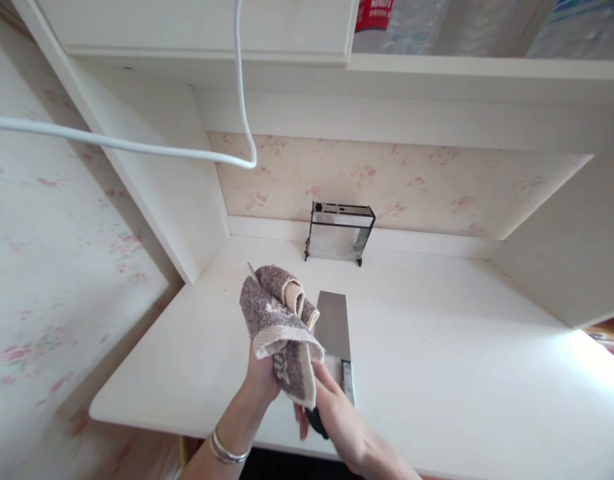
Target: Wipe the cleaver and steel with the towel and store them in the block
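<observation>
Grey-brown terry towel (259,312), grasped in left hand (261,379), wraps thin steel blade (252,271); right hand (337,408) grips black handle (317,425). Wiping looks unfinished: broad steel cleaver (333,323) beside right hand, outside steel-and-black knife block (337,239) beyond.

From here the cloth (271,303) swallows the left hand's (263,379) fingers and nearly all of what it wraps; just a thin tip (251,270) pokes out, perhaps a knife's, though I can't be sure. The right hand (339,413) covers much of a black handle (317,425). The cloth hides a bit of the cleaver's (334,320) edge. Overhead, the white cable (239,60) leaves my view at both ends, and the red label's (374,15) small print is too tiny to read.
</observation>
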`<action>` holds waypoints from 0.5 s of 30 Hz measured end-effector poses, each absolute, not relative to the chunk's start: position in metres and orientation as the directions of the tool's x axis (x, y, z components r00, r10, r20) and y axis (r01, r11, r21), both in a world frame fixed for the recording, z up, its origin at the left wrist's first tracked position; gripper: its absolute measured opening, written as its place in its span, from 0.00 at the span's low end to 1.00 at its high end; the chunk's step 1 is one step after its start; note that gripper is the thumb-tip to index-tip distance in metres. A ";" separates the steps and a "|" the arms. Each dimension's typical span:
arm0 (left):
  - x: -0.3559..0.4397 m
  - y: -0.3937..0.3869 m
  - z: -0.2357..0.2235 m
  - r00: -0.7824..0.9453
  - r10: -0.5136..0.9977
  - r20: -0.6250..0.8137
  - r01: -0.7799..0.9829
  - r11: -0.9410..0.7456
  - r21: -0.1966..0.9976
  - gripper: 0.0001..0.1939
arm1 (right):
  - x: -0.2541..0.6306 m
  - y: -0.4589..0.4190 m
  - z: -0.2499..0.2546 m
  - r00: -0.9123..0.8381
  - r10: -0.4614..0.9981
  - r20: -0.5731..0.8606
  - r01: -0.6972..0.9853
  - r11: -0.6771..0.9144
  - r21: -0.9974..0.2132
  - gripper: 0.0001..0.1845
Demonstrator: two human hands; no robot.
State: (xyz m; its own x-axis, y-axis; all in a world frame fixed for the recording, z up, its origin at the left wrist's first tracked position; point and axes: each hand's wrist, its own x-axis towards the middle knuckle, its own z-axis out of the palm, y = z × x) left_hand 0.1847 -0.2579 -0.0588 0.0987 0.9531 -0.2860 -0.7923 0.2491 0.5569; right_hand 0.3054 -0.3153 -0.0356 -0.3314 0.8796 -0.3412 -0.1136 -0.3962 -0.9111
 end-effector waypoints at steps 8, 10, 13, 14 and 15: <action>0.182 -0.241 -0.044 0.019 0.978 -0.206 -0.756 0.149 0.637 0.13 | 0.302 -0.323 -0.044 -0.405 0.864 -0.300 -0.018 -0.336 -0.942 0.24; 0.175 -0.232 -0.037 -0.084 0.993 -0.083 -0.773 -0.012 0.635 0.14 | 0.310 -0.330 -0.046 -0.422 0.858 -0.293 0.021 -0.314 -0.949 0.26; 0.154 -0.215 -0.029 -0.221 0.975 0.024 -0.760 -0.188 0.623 0.13 | 0.329 -0.348 -0.054 -0.479 0.800 -0.360 0.072 -0.373 -0.925 0.31; 0.145 -0.211 -0.027 -0.260 0.965 0.034 -0.745 -0.223 0.629 0.13 | 0.337 -0.354 -0.057 -0.482 0.788 -0.383 0.094 -0.389 -0.917 0.32; 0.135 -0.208 -0.025 -0.303 0.952 0.048 -0.729 -0.264 0.632 0.13 | 0.345 -0.359 -0.060 -0.468 0.788 -0.400 0.122 -0.391 -0.912 0.31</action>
State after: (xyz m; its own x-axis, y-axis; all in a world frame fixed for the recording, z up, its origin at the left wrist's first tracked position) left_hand 0.1351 -0.2078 -0.0245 -0.3028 0.9519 0.0479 -0.7286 -0.2636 0.6321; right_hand 0.3453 -0.3595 -0.0603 -0.4682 0.7878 -0.4002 0.1223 -0.3907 -0.9123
